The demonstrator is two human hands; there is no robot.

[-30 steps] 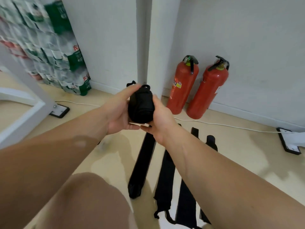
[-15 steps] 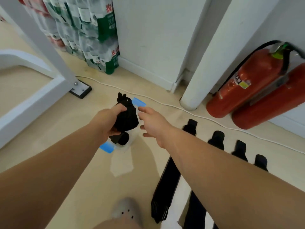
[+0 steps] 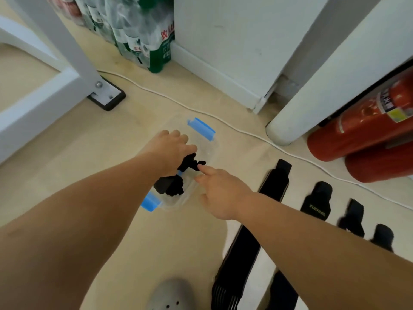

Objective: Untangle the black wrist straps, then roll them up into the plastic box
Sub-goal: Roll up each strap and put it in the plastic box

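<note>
We see bright, even light around the plastic box (image 3: 209,151), with only faint shadows on the floor (image 3: 134,135) beside it. Far from the box, straight lines lean and detail blurs slightly.

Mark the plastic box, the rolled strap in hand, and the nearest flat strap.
plastic box (image 3: 209,151): head view, clear far wall.
rolled strap (image 3: 190,163): head view, exposed black bundle end.
flat strap (image 3: 242,249): head view, middle of its length.

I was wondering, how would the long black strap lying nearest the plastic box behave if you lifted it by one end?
The strap lies flat and limp on the floor, so it would probably droop and dangle rather than hold its shape. It looks like thin woven fabric, so it is likely light and not slippery.
</note>
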